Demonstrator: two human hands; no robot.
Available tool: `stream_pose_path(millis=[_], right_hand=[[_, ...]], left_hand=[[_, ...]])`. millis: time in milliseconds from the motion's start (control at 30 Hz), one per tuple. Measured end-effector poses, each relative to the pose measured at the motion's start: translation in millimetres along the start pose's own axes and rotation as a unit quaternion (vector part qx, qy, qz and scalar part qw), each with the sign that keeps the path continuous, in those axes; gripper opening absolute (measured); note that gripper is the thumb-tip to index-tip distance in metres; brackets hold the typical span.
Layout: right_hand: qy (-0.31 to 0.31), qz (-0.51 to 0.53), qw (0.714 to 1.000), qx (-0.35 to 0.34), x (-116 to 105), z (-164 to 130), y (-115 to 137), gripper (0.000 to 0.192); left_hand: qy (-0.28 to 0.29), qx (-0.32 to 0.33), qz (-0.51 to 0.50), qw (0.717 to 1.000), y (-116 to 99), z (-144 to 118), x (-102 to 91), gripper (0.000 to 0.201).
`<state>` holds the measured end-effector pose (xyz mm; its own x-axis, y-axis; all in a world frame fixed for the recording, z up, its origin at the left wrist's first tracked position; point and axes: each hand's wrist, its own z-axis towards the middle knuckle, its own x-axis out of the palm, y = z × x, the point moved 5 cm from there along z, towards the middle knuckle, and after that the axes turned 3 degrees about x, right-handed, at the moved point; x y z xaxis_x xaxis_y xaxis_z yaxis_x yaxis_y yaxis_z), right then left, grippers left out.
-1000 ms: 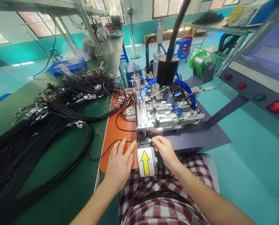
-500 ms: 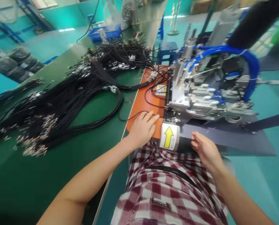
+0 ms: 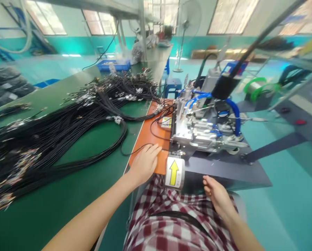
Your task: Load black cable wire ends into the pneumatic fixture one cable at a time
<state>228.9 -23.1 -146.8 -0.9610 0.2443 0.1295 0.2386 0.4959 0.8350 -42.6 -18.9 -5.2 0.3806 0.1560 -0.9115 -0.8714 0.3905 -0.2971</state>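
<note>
One yellow-arrow label [image 3: 174,172]; left hand [image 3: 144,164] flat on one black cable [image 3: 135,151] beside it, right hand [image 3: 217,196] spread, empty

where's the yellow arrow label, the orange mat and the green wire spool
yellow arrow label [image 3: 174,172], head view, on the arrow's shaft
orange mat [image 3: 145,136], head view, on a bare stretch beside the machine
green wire spool [image 3: 260,87], head view, on its blurred green rim
</note>
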Motion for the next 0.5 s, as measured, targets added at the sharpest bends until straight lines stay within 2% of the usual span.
stream_pose_path(millis=[200, 500], right_hand=[[-0.033, 0.040, 0.998, 0.041, -15.5, 16.1, -18.2, 0.031], [-0.024, 0.050, 0.996, 0.062, -15.5, 26.5, -33.4, 0.032]], left_hand=[[0.022, -0.002, 0.018, 1.000, 12.0, 14.0, 14.2, 0.046], [0.063, -0.022, 0.032, 0.997, 26.8, 16.9, 27.2, 0.046]])
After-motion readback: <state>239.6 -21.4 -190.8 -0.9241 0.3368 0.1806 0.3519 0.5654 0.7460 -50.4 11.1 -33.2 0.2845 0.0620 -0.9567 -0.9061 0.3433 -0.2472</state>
